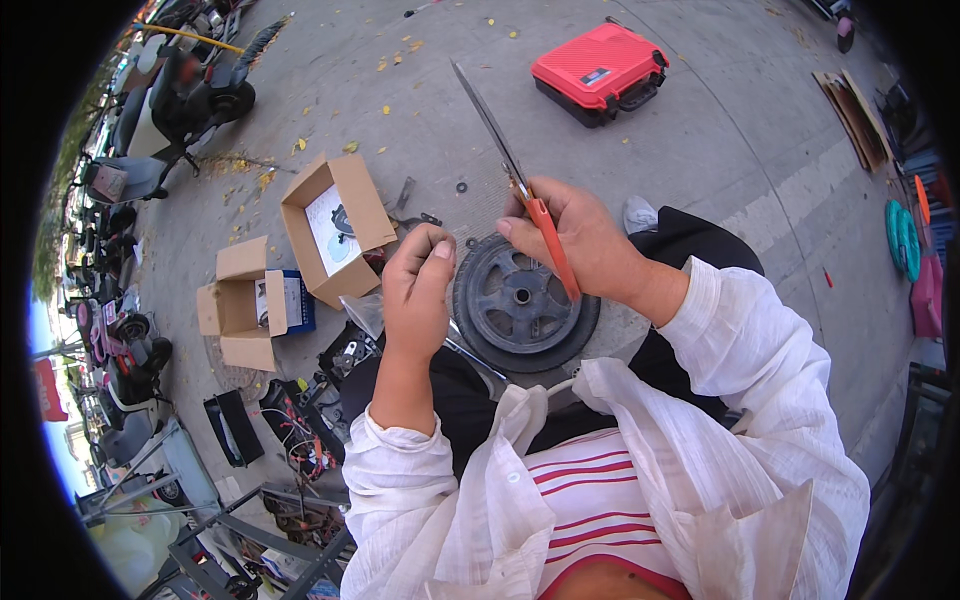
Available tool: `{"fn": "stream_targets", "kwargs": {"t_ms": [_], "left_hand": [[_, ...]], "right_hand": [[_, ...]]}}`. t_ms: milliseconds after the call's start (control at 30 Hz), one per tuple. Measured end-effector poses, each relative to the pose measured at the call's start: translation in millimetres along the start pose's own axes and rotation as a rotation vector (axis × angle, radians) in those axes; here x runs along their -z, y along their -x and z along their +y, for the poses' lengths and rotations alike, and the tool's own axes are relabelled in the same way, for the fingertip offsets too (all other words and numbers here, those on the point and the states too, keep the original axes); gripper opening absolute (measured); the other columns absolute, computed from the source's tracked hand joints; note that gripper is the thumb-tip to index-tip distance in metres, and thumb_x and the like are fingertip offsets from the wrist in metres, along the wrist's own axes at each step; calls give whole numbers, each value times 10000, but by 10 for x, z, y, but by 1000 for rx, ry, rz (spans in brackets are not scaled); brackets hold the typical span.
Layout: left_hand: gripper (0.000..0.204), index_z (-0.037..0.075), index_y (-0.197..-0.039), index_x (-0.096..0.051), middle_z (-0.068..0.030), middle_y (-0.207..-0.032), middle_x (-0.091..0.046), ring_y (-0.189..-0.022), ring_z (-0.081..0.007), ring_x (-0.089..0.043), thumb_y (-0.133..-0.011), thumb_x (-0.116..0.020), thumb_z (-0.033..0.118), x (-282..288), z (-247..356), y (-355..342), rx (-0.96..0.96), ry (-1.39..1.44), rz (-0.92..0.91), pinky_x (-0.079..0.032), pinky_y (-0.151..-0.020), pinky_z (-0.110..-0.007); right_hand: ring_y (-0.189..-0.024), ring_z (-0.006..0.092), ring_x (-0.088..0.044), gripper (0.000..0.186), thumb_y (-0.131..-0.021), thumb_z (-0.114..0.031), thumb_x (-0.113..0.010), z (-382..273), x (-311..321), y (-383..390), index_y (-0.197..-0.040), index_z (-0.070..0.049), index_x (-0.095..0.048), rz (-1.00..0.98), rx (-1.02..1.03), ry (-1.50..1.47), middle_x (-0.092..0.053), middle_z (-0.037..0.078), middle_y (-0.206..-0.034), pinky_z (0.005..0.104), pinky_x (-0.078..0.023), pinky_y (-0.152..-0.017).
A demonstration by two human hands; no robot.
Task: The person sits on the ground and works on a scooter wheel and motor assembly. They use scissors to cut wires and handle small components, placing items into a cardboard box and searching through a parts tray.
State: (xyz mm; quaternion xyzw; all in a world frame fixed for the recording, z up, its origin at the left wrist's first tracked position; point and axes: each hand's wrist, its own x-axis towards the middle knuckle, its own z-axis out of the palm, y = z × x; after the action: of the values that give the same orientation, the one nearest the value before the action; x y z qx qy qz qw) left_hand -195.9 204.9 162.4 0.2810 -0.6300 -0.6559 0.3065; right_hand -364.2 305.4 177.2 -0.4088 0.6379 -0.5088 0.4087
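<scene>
My right hand (pixel 585 230) is closed around the orange handle of a long-bladed tool (pixel 553 250). Its narrow dark blade points up and to the left; whether it is a knife, a saw or shears I cannot make out. To its left my left hand (pixel 415 285) is raised with the fingers curled and the thumb against them; anything inside is hidden. Below and between both hands lies a black wheel with a tyre (pixel 480 310), flat on the ground by my knees. Neither hand appears to touch the wheel.
Two open cardboard boxes (pixel 365 205) stand to the left, near loose metal parts. Wiring and a black tray (pixel 232 428) lie nearer. A red hard case (pixel 600 65) sits ahead. Parked scooters (pixel 165 110) line the left; a teal coil (pixel 902 240) is at the right.
</scene>
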Motion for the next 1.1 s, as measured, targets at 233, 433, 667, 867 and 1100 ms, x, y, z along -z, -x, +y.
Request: {"fn": "stream_targets", "kwargs": {"t_ms": [233, 433, 667, 867, 1100], "left_hand": [[126, -9, -880, -563, 30, -650, -433, -555, -42, -360, -900, -514, 105, 39, -54, 4, 364, 202, -201, -275, -490, -210], [155, -24, -914, -607, 18, -653, -485, -526, -46, -374, -900, -530, 110, 40, -5, 26, 472, 206, -231, -277, -465, -206], [166, -37, -934, -616, -2, -682, -542, -541, -57, -448, -894, -531, 100, 32, 36, -7, 418, 112, -270, -309, -455, -211], [144, 25, -898, -634, -21, -747, -609, -629, -66, -527, -841, -561, 134, 19, 30, -52, 528, 94, -194, -343, -484, -202], [93, 50, -809, -591, -36, -722, -578, -575, -89, -494, -788, -545, 129, 48, 17, -80, 545, 183, -150, -329, -462, -195]], "right_hand": [[-683, 191, -534, 221, -754, -27, -700, 9, -3, -41, -933, 19, -581, 16, 461, 208, -573, 116, -788, 293, -455, -625], [-777, 305, -626, 236, -771, -82, -701, -12, 32, -29, -965, 17, -612, -85, 441, 381, -640, 174, -897, 350, -504, -696], [-631, 222, -515, 187, -744, -25, -705, 16, 2, -29, -862, 12, -564, -40, 411, 320, -571, 129, -747, 324, -448, -604], [-599, 195, -479, 188, -733, -38, -707, 24, -34, -37, -821, 27, -555, 3, 413, 347, -561, 126, -717, 311, -429, -579], [-632, 300, -611, 232, -737, -124, -721, -41, -4, -98, -847, 34, -592, 131, 300, 326, -636, 177, -751, 346, -466, -579]]}}
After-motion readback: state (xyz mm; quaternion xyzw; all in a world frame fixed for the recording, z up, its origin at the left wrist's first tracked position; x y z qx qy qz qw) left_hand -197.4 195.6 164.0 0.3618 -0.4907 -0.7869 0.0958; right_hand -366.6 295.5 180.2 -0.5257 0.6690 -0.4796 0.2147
